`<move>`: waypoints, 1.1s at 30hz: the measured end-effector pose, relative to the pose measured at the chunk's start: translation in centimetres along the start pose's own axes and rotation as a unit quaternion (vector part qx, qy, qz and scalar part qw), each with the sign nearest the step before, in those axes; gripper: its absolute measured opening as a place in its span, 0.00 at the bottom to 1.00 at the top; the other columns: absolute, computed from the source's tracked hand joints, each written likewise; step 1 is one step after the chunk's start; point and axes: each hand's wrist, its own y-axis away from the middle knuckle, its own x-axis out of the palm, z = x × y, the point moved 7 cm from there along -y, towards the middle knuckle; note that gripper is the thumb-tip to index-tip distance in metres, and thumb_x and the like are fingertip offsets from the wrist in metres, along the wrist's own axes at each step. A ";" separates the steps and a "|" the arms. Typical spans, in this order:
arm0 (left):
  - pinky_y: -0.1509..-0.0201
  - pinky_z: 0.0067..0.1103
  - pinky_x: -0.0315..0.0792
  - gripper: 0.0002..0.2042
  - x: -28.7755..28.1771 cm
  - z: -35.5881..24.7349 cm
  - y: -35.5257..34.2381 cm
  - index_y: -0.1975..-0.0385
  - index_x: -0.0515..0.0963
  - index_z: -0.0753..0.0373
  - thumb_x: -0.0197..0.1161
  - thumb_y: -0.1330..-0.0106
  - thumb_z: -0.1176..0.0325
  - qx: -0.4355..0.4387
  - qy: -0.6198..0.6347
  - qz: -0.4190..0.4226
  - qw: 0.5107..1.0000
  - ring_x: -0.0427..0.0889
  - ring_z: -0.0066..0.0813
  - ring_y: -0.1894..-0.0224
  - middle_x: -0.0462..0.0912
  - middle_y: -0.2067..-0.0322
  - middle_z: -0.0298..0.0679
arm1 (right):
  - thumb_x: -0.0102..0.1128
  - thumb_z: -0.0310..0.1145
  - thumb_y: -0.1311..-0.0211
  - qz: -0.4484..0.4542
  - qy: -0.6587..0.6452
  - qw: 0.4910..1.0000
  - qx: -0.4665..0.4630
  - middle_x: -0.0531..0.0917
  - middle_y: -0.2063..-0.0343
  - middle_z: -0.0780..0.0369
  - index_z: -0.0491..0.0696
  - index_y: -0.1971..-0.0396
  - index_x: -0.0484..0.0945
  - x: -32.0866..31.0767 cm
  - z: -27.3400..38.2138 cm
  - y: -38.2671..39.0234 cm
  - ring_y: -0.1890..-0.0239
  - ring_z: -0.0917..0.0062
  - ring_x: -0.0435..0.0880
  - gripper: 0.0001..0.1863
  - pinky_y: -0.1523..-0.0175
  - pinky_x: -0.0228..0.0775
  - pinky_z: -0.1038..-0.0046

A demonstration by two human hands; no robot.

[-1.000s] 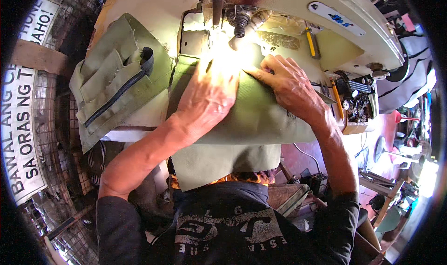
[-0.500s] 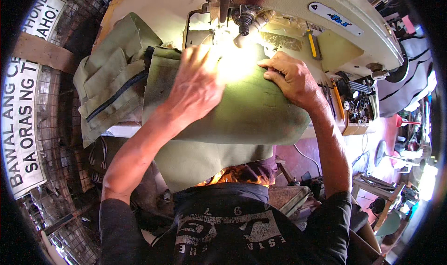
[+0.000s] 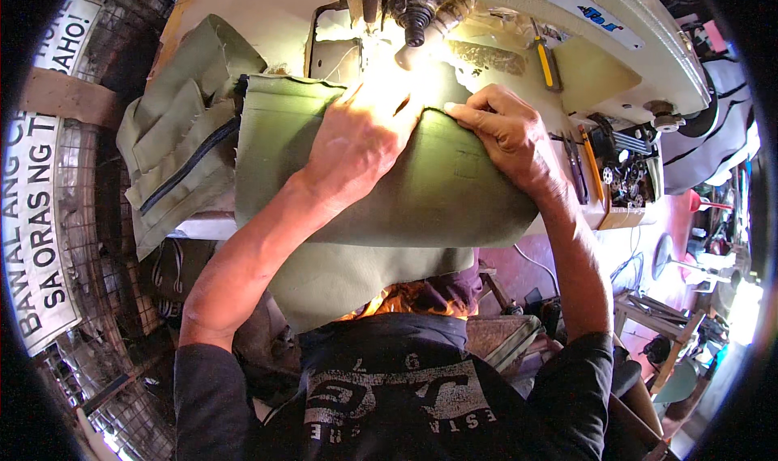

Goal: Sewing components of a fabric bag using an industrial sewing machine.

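A large olive-green fabric piece (image 3: 324,210) lies over the front of the sewing machine's bed and hangs toward me. My left hand (image 3: 361,141) is closed at its far edge, just in front of the needle area; bright glare washes out those fingertips. To the right, my right hand (image 3: 510,132) pinches the same edge between thumb and bent fingers. The edge dips in a short curve between both hands. Above them is the sewing machine (image 3: 519,27), its needle and presser foot lost in the lamp's glare.
A folded green cloth with a dark zipper (image 3: 190,165) lies at the left. On the right are a yellow-and-black cutter (image 3: 547,64), an orange pencil (image 3: 592,165) and a box of metal parts (image 3: 628,177). A wire-mesh wall (image 3: 113,283) stands at far left.
My left hand, blurred before, has moved right along the fabric's edge, closer to my right hand. The right hand keeps its grip, and the edge between them now shows.
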 end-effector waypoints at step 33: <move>0.59 0.34 0.78 0.11 1.5 -0.6 -1.2 0.52 0.78 0.64 0.60 0.32 0.70 -0.051 -0.026 0.004 0.998 0.82 0.46 0.62 0.81 0.62 0.47 | 0.64 0.30 0.39 0.071 -0.004 0.993 0.093 0.83 0.66 0.55 0.45 0.56 0.84 -2.8 -2.9 0.6 0.60 0.62 0.84 0.12 0.52 0.75 0.64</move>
